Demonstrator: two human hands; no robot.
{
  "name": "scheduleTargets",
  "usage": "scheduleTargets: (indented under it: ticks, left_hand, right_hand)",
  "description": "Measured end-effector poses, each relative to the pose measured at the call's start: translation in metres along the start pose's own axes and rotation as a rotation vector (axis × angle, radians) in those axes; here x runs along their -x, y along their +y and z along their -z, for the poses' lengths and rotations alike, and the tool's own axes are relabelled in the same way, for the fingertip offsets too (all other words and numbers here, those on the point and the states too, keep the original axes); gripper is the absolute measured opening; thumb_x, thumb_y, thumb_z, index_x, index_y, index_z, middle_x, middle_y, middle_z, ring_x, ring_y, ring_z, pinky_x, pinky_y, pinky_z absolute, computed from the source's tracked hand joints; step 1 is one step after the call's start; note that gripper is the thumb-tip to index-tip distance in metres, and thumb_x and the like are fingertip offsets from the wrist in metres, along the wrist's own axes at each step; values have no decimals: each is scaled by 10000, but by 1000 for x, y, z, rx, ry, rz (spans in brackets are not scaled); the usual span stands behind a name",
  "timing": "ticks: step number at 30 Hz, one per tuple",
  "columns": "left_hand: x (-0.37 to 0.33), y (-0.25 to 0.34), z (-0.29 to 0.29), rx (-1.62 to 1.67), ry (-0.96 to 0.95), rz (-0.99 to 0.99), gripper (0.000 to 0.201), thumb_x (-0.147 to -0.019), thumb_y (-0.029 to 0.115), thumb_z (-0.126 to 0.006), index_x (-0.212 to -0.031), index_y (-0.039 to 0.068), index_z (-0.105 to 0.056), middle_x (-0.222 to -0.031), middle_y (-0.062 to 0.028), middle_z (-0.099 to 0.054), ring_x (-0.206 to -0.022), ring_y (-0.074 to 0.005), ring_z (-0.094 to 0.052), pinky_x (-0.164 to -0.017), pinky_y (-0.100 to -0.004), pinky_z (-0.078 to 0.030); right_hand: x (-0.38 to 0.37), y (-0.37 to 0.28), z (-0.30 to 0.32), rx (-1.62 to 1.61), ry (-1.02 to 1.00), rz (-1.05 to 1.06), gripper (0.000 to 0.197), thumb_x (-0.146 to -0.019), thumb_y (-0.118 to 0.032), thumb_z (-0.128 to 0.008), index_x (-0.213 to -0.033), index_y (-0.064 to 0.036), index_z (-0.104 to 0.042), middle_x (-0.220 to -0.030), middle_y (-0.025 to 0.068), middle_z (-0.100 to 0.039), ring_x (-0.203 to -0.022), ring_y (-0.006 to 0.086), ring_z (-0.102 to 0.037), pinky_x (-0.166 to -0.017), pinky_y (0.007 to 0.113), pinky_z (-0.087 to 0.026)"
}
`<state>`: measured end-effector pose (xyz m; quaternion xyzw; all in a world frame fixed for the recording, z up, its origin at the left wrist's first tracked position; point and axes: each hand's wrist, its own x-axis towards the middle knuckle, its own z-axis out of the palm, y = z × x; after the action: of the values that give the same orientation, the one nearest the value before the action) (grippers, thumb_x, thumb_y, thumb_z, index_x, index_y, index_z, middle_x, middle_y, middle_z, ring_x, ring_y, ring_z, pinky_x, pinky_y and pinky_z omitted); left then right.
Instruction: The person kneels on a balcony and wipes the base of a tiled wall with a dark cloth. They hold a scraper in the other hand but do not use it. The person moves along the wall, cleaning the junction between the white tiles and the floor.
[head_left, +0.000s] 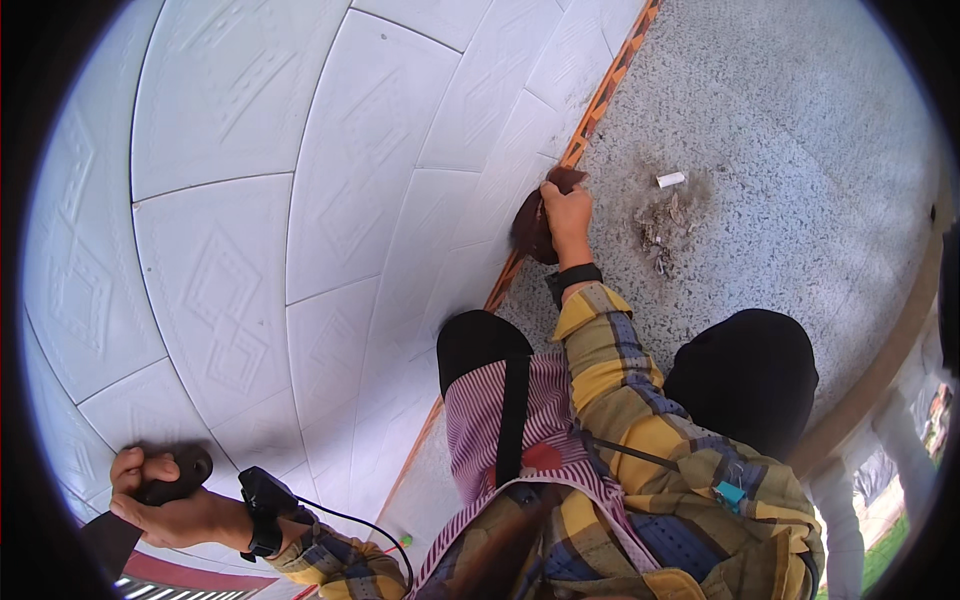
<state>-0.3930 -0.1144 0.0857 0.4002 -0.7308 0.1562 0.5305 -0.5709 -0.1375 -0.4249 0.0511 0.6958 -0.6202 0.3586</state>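
Note:
My right hand is closed on a dark brown cloth, bunched up at the foot of the white tiled wall. The cloth lies over the narrow orange-and-black patterned border strip where wall meets floor. Out at the lower left, my left hand grips a flat-bladed tool by its thick dark handle, which has a hole in its end. Its broad dark blade points toward the lower left rim; the exact kind of tool cannot be told.
On the speckled grey floor, right of my right hand, lies a small heap of debris with a white cylindrical piece beside it. White embossed tiles cover the wall. A curved ledge with white balusters stands at the right.

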Motion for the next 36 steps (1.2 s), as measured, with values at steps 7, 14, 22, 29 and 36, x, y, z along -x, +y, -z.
scheduleTargets:
  ticks: [7,14,22,29,36]
  left_hand:
    - [0,-1,2,-14,-36,-7,472,-1054,333,-362,-768,-9,-519,-617,-138,-536,-736,-239,-557,-793,-366,-484]
    - [-1,-2,1,1,-13,-33,483,-1049,332,-369,-787,-33,-545,-671,-153,-564,-613,-207,-510,-684,-332,-466]
    - [-2,-5,6,26,-59,-41,474,-1048,326,-357,-804,-31,-550,-704,-170,-588,-594,-198,-502,-670,-328,-463]
    - [0,-2,4,-25,-42,-32,493,-1048,318,-341,-788,-36,-566,-708,-163,-593,-599,-193,-504,-657,-318,-464]
    - [0,-2,1,-65,-15,-51,477,-1037,303,-329,-783,-35,-549,-697,-157,-580,-603,-198,-505,-674,-311,-460]
  right_hand:
    - [11,14,-3,-18,-27,-84,384,-776,-274,-709,-975,53,-681,-835,191,-716,-787,318,-690,-762,400,-522]
    - [19,26,-9,-248,-94,-91,349,-803,-218,-728,-962,79,-637,-828,116,-681,-711,217,-635,-658,371,-497]
    - [40,50,-13,-130,-87,-98,353,-818,-187,-706,-1002,98,-611,-796,118,-666,-705,205,-620,-641,372,-485]
    - [54,55,-18,-69,0,-198,324,-836,-178,-707,-1000,83,-608,-831,96,-658,-729,184,-617,-638,349,-484]
    - [55,68,-24,-180,-54,-142,315,-836,-189,-704,-1004,63,-617,-847,103,-665,-720,186,-618,-648,357,-496]
